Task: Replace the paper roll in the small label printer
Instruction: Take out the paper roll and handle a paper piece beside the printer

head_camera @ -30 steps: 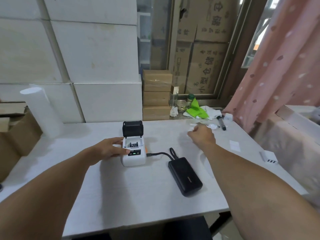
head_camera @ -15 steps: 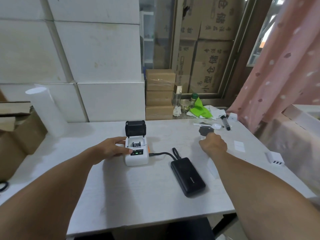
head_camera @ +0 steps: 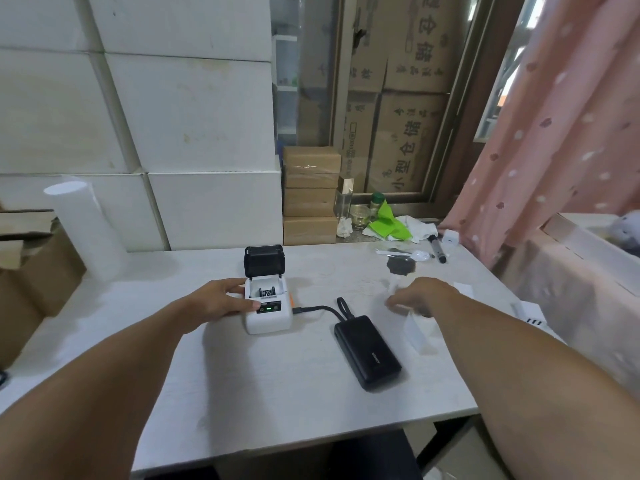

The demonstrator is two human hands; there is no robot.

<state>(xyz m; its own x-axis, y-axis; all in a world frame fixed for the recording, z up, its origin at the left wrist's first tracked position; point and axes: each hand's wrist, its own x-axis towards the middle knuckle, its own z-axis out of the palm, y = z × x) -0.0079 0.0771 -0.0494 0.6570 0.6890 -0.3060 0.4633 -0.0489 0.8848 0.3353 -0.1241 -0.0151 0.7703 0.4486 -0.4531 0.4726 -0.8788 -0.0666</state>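
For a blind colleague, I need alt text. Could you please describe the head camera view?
A left hand steadies a small white label printer with its black lid open, on a white table. The blurred right hand hovers right of a black power bank cabled to the printer.

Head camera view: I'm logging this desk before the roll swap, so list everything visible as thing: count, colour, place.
label printer: 1, white, black lid up, table centre
power bank: 1, black, right of printer, cabled to it
table: 1, whitish, foreground
plastic spoon: 1, white, far right of table
marker: 1, black, beside spoon
green cloth: 1, on sill behind table
brown cartons: stack, behind table
white boxes: stack, back left
curtain: 1, pink, right
left hand: on printer's left side
right hand: blurred, above table right of power bank; contents unclear
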